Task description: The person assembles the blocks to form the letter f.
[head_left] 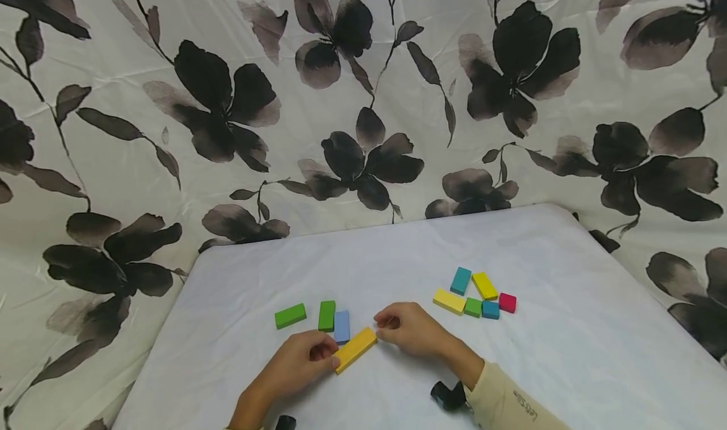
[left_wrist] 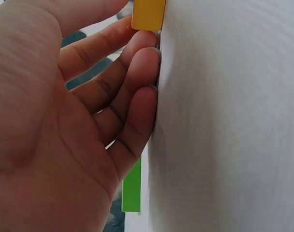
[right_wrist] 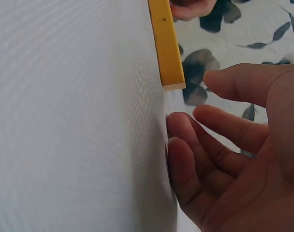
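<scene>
Our left hand pinches the long yellow block — our right hand, released, rests beside its far end.

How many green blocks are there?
3: left green block, alone; middle green block, by light blue block; right green block, near red block. More may be hidden.

One block lay between left hand and right hand. Three blocks lay behind-left, six blocks behind-right.
</scene>
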A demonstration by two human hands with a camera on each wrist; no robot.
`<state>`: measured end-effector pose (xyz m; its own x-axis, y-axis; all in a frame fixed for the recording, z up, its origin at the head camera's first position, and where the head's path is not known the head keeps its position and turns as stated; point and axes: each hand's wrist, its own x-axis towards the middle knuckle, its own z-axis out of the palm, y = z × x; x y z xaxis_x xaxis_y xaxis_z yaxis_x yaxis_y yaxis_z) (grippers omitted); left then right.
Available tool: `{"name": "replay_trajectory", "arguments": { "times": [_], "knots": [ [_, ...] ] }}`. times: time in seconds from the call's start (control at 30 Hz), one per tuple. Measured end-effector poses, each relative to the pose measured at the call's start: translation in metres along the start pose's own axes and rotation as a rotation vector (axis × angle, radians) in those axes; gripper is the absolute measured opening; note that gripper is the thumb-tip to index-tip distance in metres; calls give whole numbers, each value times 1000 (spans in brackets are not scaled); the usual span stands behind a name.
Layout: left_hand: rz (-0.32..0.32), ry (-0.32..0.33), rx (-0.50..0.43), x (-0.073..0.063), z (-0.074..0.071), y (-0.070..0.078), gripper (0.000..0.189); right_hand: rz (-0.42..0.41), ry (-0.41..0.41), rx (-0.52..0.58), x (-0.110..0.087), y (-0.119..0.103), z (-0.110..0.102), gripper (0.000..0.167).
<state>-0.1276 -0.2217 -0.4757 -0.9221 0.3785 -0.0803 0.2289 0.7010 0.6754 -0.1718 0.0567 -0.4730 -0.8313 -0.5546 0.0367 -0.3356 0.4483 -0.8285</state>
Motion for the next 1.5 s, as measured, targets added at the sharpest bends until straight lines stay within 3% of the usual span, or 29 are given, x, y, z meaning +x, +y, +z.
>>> {"name": "replay_trajectory", "arguments": {
  "times": [0.8, 1.03, 1.23, 1.5],
  "knots": [
    [49, -27, -53, -3, -3, -7, 32, -12, -23, -61, 4, 1, 8, 36],
    [98, -23, -13, 0, -3, -4, 34, -10, -25, -93, 1, -2, 7, 35],
    [94, -51, 21, 2, -2, 0, 37, 30, -30, -107, -3, -4, 6, 34],
    [81, -16, 31, -1, -2, -1, 36, 37, -46, -94, -3, -9, 10, 36]
  ]
}}
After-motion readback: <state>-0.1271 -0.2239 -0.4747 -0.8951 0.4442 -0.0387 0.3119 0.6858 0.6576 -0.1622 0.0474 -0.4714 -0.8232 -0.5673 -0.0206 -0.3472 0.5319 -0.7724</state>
